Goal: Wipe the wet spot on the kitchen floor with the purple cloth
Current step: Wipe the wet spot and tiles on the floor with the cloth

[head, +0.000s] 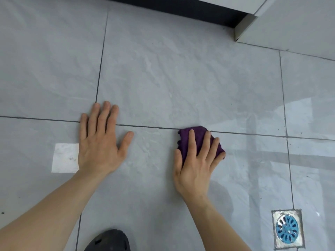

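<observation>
A crumpled purple cloth point(197, 136) lies on the grey tiled floor point(163, 78), across a dark grout line. My right hand point(195, 160) presses down on the cloth, fingers spread over it, thumb along its left side. My left hand point(101, 140) rests flat on the floor to the left, palm down, fingers apart, holding nothing. Faint pale streaks mark the tile between and beyond the hands; I cannot make out a distinct wet spot.
A blue floor drain point(287, 229) in a metal frame sits at the lower right. A white square patch point(65, 158) lies beside my left wrist. A dark shoe point(108, 240) shows at the bottom edge. A cabinet base with dark kickboard point(181, 6) runs along the top.
</observation>
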The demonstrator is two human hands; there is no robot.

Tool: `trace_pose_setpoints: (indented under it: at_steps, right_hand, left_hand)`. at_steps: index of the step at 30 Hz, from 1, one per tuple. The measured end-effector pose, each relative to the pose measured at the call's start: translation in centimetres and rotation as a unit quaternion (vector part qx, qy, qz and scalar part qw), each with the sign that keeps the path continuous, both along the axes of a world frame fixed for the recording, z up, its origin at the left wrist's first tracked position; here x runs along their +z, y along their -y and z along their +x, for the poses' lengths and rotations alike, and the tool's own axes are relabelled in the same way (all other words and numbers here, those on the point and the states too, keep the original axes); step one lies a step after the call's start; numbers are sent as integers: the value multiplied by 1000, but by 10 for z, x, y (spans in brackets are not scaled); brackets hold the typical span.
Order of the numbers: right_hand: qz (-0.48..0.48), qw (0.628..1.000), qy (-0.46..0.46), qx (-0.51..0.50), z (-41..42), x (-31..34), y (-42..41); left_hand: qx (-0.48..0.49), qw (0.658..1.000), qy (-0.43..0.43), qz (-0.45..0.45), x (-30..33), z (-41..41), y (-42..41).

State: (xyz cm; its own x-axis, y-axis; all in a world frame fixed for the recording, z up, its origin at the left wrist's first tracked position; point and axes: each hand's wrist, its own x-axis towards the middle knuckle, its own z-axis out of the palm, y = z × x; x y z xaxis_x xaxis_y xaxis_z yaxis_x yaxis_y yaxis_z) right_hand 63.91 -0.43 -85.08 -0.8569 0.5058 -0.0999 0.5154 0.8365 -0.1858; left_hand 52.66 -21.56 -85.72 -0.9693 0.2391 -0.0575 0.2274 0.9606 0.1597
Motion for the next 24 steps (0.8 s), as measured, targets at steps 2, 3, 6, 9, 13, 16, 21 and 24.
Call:
trace_pose_setpoints:
  at_steps: [2, 3, 6, 9, 13, 16, 21, 24]
  right_hand:
    - [3, 1000, -3, 16, -27, -2, 8]
    - [2, 1000, -5, 26, -41, -2, 12]
    - [0, 999, -5, 49, -73, 0, 24]
    - [-2, 998, 3, 70, -79, 2, 28]
    - [-8, 992, -2, 122, -69, 7, 22]
    - [-33, 990, -4, 141, -66, 14, 23]
    - [-156, 980, -101, 69, -60, 32, 0]
    - [-147, 981, -90, 86, -56, 31, -16]
  left_hand:
    - [-3, 1000, -1, 2, 0, -1, 1]
    - [-4, 1000, -1, 0, -1, -1, 1]
    - [-3, 1000, -4, -5, -1, -1, 2]
    - [-5, 1000, 0, 1, -2, -1, 2]
    - [-3, 1000, 7, 11, -1, -1, 2]
    - [-2, 1000, 7, 15, -1, -1, 2]
    - [-7, 999, 25, 33, 1, -1, 3]
    - [-10, 996, 17, 82, 8, -4, -1]
